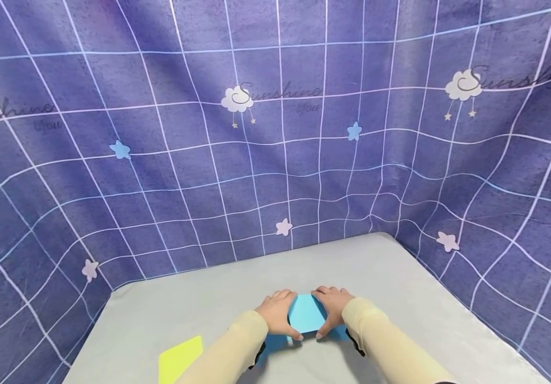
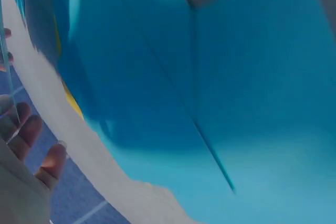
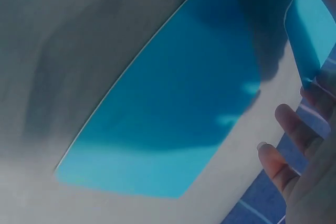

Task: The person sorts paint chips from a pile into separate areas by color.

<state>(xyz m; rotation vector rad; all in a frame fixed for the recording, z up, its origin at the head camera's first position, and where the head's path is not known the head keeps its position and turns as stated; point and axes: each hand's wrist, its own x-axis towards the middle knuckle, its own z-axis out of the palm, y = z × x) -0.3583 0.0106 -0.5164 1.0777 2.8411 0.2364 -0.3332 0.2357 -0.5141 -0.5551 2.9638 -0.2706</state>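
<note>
Smooth blue paper [image 1: 306, 313], folded, flat near the table's [image 1: 400, 277] front edge at mid-width. Left hand [image 1: 277, 313] and right hand [image 1: 333, 310] curled over its two sides, thumbs pinching the raised flap between them. Matte grey tabletop; yellow sheet [image 1: 179, 358] toward the front-left corner. Purple checked cloth [image 1: 275, 133] with stars and clouds behind. Crease line clear only from the left wrist [image 2: 210, 150].

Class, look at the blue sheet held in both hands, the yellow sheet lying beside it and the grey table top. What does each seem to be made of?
Blue sheet: probably thin matt paper; it bends upward and shows a sharp crease. Yellow sheet: likely similar paper, flat, with no gloss. Table top: smooth grey, matt surface; whether laminate or a covering cannot be told.
</note>
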